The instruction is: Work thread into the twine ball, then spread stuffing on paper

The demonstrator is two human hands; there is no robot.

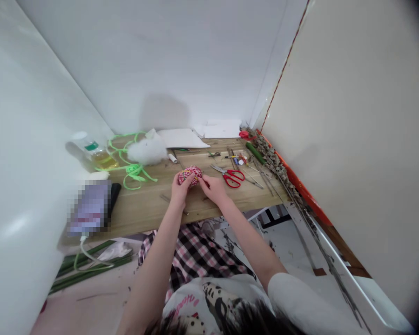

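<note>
A ball of red and pale twisted string [191, 174] rests on the wooden table [146, 209] in front of me. My left hand [179, 190] cups the ball from the left, fingers curled on it. My right hand [212, 188] meets the ball on its right side, fingertips pinched against it. Red-handled scissors [230, 176] lie just right of my right hand.
Green cord [131, 165] and white stuffing [147, 151] lie at the back left near a plastic bottle [91, 150]. White sheets [181, 138], sticks and small tools [244, 163] sit at the back. Dried stems [282, 174] line the right wall. A blurred device [91, 207] lies at left.
</note>
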